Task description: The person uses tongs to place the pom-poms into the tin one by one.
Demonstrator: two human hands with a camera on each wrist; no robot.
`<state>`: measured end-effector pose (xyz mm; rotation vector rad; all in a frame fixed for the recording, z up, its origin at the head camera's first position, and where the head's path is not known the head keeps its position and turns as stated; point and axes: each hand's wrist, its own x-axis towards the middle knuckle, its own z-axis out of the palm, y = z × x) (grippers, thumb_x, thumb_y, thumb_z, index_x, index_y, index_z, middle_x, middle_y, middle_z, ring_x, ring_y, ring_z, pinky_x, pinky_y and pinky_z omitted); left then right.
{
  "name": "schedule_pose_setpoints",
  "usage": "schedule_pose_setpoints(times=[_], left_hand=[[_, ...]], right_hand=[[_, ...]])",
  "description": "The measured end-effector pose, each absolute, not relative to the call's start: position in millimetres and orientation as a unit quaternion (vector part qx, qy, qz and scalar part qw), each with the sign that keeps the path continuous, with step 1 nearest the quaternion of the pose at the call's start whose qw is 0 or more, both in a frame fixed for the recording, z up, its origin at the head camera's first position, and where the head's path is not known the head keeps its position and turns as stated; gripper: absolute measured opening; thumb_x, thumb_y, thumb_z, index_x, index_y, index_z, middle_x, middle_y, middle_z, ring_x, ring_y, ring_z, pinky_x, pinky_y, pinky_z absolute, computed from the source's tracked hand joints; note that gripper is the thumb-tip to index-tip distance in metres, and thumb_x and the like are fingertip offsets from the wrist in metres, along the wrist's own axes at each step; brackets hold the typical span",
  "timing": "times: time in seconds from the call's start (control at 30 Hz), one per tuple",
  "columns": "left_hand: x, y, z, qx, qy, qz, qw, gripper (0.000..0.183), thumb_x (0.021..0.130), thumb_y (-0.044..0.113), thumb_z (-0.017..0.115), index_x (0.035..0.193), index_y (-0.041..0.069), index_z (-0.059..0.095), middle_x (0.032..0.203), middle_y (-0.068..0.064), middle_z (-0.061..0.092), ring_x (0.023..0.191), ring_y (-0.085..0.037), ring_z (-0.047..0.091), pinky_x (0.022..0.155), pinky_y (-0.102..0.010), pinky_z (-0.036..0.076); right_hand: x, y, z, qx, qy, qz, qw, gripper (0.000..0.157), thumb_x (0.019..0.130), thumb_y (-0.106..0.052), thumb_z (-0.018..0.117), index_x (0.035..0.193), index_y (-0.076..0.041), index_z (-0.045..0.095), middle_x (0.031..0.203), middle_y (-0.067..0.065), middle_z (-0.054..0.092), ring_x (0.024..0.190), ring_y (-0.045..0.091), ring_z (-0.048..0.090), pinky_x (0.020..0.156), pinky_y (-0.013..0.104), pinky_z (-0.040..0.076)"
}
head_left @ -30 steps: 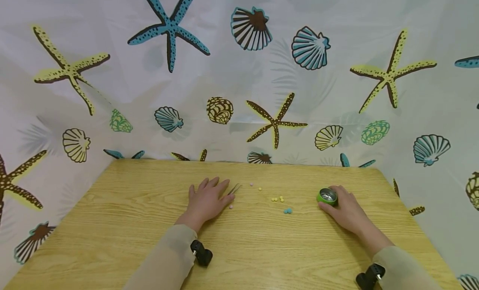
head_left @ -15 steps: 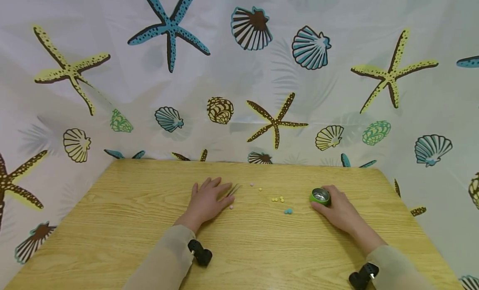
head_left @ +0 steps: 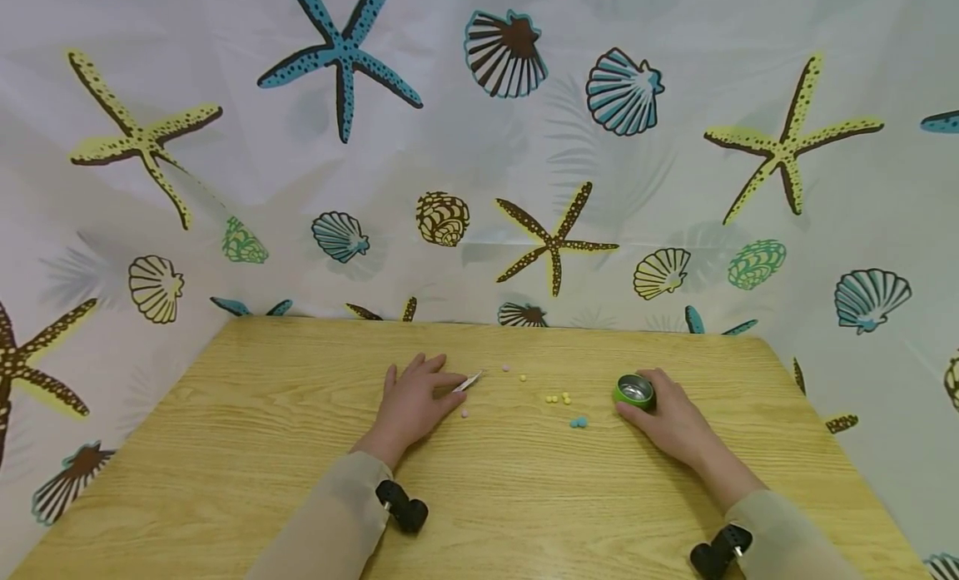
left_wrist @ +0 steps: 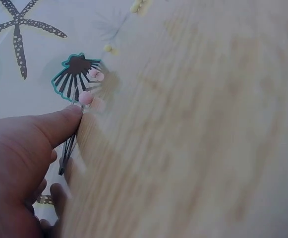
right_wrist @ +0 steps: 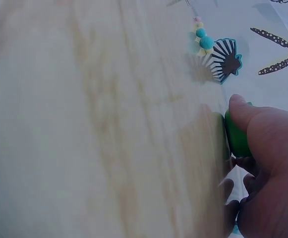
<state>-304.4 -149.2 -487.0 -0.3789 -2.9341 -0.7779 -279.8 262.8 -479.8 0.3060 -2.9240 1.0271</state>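
Note:
My left hand (head_left: pixel 412 404) rests at the left-centre of the table, thumb and index finger pinching a slim pair of metal tweezers (head_left: pixel 469 381). In the left wrist view the thumb lies across the tweezers (left_wrist: pixel 68 151), whose tips point away from the hand. A pale pink bead (head_left: pixel 464 413) lies close by the thumb. On the right, my right hand (head_left: pixel 673 418) grips a small green bowl (head_left: pixel 634 391) with a shiny metal inside, its thumb on the near side and fingers behind. The bowl stands upright, mouth upward.
Between the hands lie several yellow beads (head_left: pixel 552 399), two blue beads (head_left: pixel 578 423), a single yellow bead (head_left: pixel 523 378) and another pink bead (head_left: pixel 505 368). The wooden table (head_left: pixel 494 505) ends at a shell-and-starfish patterned curtain (head_left: pixel 404 264) behind and at the sides.
The right hand has moved left with the green bowl, closer to the beads. The left index finger has come in against the tweezers, which have turned slightly and now catch the light.

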Motion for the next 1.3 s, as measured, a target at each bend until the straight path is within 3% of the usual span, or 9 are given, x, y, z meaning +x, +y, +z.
schedule_pose_setpoints(times=[0.5,0.8,1.03,1.3], left_hand=[[-304.3,-145.8,-487.4,-0.101,-0.947,-0.290,0.092,0.008,0.100,0.026,0.085,0.107,0.022,0.084,0.157,-0.015,0.062,0.156,-0.045,0.043,0.126,-0.078,0.012],[-304.2,-146.3,-486.9,-0.092,-0.940,-0.316,0.090,0.006,0.102,0.024,0.083,0.104,0.018,0.081,0.154,-0.014,0.065,0.154,-0.041,0.047,0.127,-0.075,0.009],[-304.4,-147.0,-486.5,-0.098,-0.926,-0.343,0.127,0.008,0.103,0.018,0.081,0.110,0.015,0.079,0.119,-0.006,0.081,0.120,-0.032,0.074,0.128,-0.074,0.009],[-307.4,-145.9,-485.5,-0.095,-0.922,-0.349,0.139,0.007,0.105,0.020,0.080,0.110,0.017,0.077,0.106,-0.001,0.082,0.105,-0.025,0.077,0.129,-0.072,0.008]], right_hand=[[-279.5,261.0,-479.9,0.092,-0.940,0.329,0.010,0.070,0.109,-0.035,0.074,0.156,0.008,0.044,0.147,0.032,0.056,0.141,0.051,0.053,0.115,0.068,0.044],[-280.3,260.8,-481.1,0.092,-0.939,0.330,0.008,0.071,0.109,-0.036,0.074,0.157,0.008,0.044,0.149,0.033,0.054,0.142,0.052,0.052,0.116,0.068,0.043],[-279.7,260.4,-481.8,0.094,-0.937,0.338,0.009,0.071,0.109,-0.036,0.074,0.157,0.007,0.045,0.148,0.032,0.056,0.141,0.050,0.053,0.115,0.067,0.043],[-278.5,259.8,-481.1,0.092,-0.936,0.340,0.010,0.071,0.109,-0.037,0.074,0.157,0.007,0.044,0.148,0.032,0.055,0.141,0.051,0.053,0.115,0.067,0.044]])
